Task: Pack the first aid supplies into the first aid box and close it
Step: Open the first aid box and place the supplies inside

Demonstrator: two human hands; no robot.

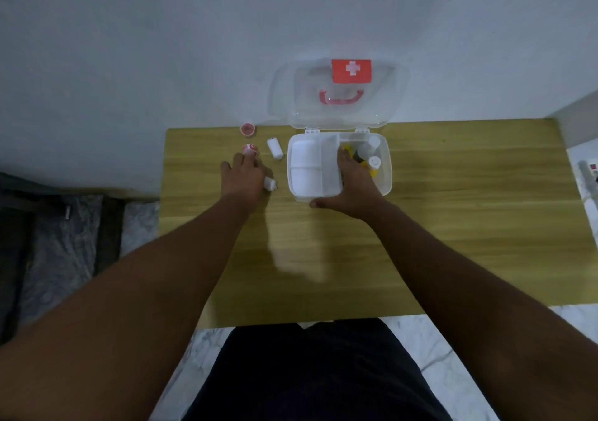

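Observation:
The clear first aid box (pixel 385 174) stands open on the wooden table, its lid (pixel 336 97) with a red cross label leaning back against the wall. A white tray insert (pixel 307 168) fills the box's left half; small bottles (pixel 373 161) stand in the right half. My right hand (pixel 349 184) rests on the tray's right edge and the box's front rim. My left hand (pixel 244 178) lies over a white gauze roll (pixel 270 183), fingertips touching a red-and-white tape roll (pixel 249 149). Another white roll (pixel 275 149) and a second red tape roll (pixel 248 129) lie beyond.
The table (pixel 453 210) butts against a white wall at the back. Dark objects lie on the marble floor (pixel 64 242) to the left. A white power strip (pixel 590 174) sits at the far right edge.

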